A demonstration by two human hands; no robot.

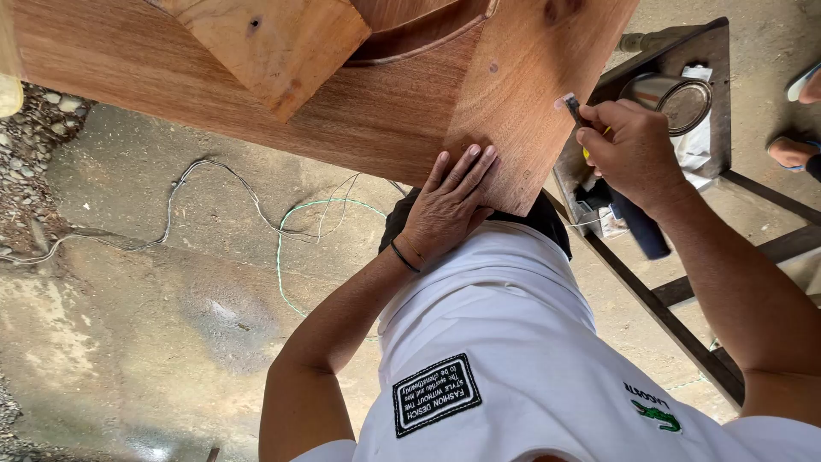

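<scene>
Reddish-brown wooden panel (359,111) fills the top of the view, its lower corner pointing down toward six o'clock. Left hand (446,205) lies flat on that corner, fingers together and spread against the wood, bracing it. At three o'clock from it, the right hand (631,150) is closed around a small tool (570,104), tip touching the panel's right edge. It looks like work along that edge, filling or marking; I can't tell which. Next move calls for a steady brace and a controlled stroke. Beyond, an open metal can (676,98) sits on a dark stand (658,299).
</scene>
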